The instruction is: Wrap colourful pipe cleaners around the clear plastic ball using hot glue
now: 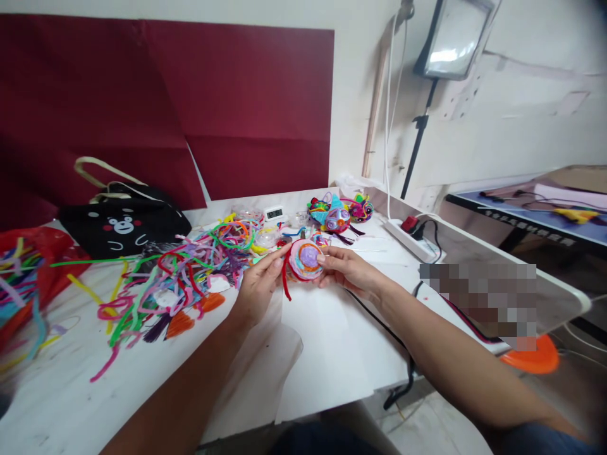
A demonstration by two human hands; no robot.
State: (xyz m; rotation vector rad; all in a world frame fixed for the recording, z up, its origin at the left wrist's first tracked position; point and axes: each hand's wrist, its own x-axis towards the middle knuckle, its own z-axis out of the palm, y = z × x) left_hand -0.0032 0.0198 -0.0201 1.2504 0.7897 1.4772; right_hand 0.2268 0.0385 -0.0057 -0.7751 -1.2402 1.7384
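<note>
Between my two hands is a round, coiled pipe-cleaner disc (310,255) with a purple centre, orange and blue rings and a pink outer band. A red pipe cleaner (286,282) runs along its left edge, its loose end hanging down. My left hand (260,281) pinches at that left edge, by the red strand. My right hand (348,268) grips the disc's right side, the thumb on its front face. The fingers behind the disc are partly hidden. To the left lies a tangled heap of coloured pipe cleaners (190,272).
Finished-looking colourful pipe-cleaner figures (336,218) stand at the back, near a small digital clock (274,214). A black bag (123,221) and a red plastic bag (52,272) are at left. A power strip (412,240) lies at right, and a black cable (379,319) crosses the table edge.
</note>
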